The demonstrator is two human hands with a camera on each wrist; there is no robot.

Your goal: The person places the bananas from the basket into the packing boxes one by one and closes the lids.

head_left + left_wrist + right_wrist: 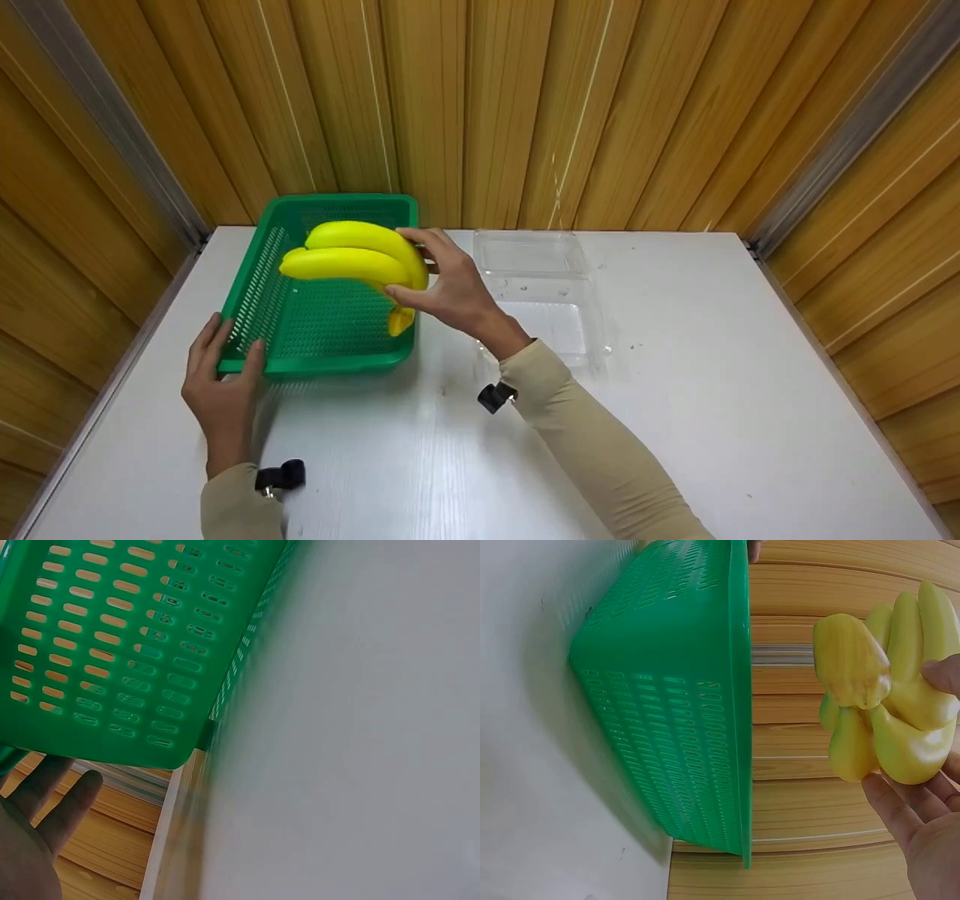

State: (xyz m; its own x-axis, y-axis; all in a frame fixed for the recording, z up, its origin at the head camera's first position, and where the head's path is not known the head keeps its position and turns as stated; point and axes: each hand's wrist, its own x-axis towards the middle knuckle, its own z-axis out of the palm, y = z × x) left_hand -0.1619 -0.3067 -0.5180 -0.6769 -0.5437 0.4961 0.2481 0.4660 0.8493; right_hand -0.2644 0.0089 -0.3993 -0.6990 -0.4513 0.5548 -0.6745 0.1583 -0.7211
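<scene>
My right hand point(457, 289) grips a bunch of yellow bananas point(352, 262) by its stem end, thumb on the near side and fingers on the far side. The bunch is held above the green plastic basket point(322, 367), overlapping its right half in the head view. In the right wrist view, the thick stem of the bananas point(847, 664) faces the camera, with several fruits behind it. At the basket's near left corner, my left hand point(221, 390) holds the rim, thumb on the near side and fingers along the left side. The left wrist view shows two fingers point(71, 814) below the rim.
A clear plastic clamshell box point(592, 322) lies with its lid up, right of the basket and partly behind my right forearm. Both stand on a white table point(697, 390). Wood-look panels point(502, 112) close off the back and sides.
</scene>
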